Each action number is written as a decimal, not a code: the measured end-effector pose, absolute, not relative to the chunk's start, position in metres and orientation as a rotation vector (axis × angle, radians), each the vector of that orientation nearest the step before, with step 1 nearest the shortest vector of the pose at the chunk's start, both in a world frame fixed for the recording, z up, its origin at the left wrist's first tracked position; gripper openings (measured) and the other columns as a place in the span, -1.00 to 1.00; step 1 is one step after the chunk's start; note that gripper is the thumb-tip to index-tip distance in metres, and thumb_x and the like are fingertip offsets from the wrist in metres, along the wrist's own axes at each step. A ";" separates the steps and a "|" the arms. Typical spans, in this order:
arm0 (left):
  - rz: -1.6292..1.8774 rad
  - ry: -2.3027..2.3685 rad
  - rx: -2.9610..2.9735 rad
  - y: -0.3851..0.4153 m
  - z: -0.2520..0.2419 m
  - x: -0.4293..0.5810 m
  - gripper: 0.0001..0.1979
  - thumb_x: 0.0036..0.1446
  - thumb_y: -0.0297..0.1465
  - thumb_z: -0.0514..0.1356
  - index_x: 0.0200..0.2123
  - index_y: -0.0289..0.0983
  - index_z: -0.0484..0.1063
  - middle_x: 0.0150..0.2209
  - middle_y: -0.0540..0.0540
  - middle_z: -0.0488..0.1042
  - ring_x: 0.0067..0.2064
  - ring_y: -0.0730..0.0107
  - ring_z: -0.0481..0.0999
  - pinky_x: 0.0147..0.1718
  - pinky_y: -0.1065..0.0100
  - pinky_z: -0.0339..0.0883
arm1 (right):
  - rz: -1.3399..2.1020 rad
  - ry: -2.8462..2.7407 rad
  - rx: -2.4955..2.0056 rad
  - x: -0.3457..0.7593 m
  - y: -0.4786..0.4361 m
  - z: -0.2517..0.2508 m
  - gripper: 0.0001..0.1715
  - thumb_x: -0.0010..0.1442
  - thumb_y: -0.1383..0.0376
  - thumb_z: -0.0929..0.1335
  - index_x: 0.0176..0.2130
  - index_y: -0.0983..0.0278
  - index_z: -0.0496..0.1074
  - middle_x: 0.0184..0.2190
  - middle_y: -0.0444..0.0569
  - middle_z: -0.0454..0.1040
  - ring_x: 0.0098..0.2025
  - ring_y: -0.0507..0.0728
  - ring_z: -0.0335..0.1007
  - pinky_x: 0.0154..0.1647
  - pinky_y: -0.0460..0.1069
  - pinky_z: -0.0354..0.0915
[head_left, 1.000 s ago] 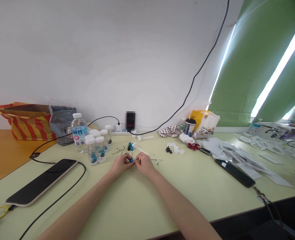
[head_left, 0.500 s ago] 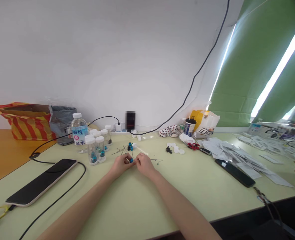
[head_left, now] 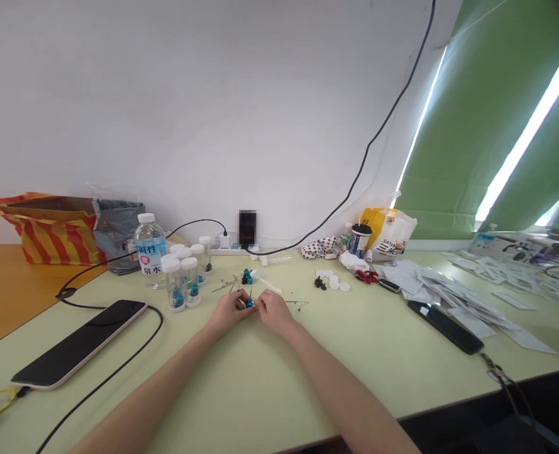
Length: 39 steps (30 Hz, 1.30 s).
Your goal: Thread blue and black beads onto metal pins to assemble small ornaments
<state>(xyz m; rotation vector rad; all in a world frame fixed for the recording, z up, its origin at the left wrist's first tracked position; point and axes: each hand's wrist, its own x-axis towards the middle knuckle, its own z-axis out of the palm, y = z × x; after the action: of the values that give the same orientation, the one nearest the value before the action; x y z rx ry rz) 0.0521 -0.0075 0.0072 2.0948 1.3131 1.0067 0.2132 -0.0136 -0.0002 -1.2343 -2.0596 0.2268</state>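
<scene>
**Two hands pinching a blue-tipped wire on the worktop**

The left hand (head_left: 228, 313) and right hand (head_left: 274, 312) closed together on the small wire (head_left: 250, 303) at the worktop's (head_left: 355, 353) middle. Capped clear vials (head_left: 189, 280) stood left, beside a water bottle (head_left: 150, 252) labelled "碱性泉水"; a bag (head_left: 387, 230) read "三米".

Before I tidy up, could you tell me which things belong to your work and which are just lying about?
In use: left hand, right hand, blue-tipped pins, capped clear vials.
Lying about: water bottle, phone, paper slips.
</scene>
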 end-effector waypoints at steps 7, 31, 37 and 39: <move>1.010 1.307 2.093 -0.008 0.008 0.052 -0.76 0.07 -0.25 0.25 -0.49 -0.29 0.36 -0.64 0.16 0.29 -0.61 0.51 0.31 -0.58 0.41 0.22 | 0.218 -2.056 -1.242 0.213 -0.013 -0.002 -0.76 0.20 0.40 0.29 -0.51 0.29 0.34 -0.44 -0.08 0.35 -0.39 0.05 0.27 -0.37 -0.07 0.13; 0.979 1.329 2.110 -0.006 0.005 0.052 -0.78 0.09 -0.26 0.23 -0.45 -0.29 0.36 -0.65 0.17 0.27 -0.62 0.52 0.31 -0.58 0.41 0.23 | 0.234 -2.004 -1.257 0.215 -0.015 0.004 -0.79 0.15 0.37 0.35 -0.51 0.27 0.44 -0.52 -0.09 0.36 -0.45 0.05 0.27 -0.39 -0.08 0.14; 0.980 1.332 2.117 -0.005 0.004 0.051 -0.78 0.09 -0.26 0.24 -0.45 -0.29 0.37 -0.64 0.16 0.29 -0.61 0.51 0.32 -0.58 0.41 0.24 | 0.278 -1.988 -1.219 0.213 -0.015 0.003 -0.83 0.11 0.41 0.37 -0.51 0.29 0.44 -0.52 -0.09 0.40 -0.46 0.04 0.28 -0.39 -0.09 0.18; 0.979 1.338 2.113 -0.004 0.004 0.050 -0.78 0.08 -0.27 0.24 -0.44 -0.30 0.37 -0.63 0.16 0.29 -0.61 0.52 0.32 -0.58 0.41 0.24 | 0.291 -1.972 -1.207 0.213 -0.014 0.002 -0.87 0.10 0.43 0.36 -0.48 0.29 0.43 -0.50 -0.09 0.41 -0.45 0.04 0.29 -0.38 -0.09 0.19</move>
<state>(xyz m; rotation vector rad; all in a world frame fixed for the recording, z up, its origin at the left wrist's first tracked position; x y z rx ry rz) 0.0501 -0.0044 0.0041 2.1130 1.3383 0.9786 0.2129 -0.0142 0.0018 -1.2071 -1.9724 0.2906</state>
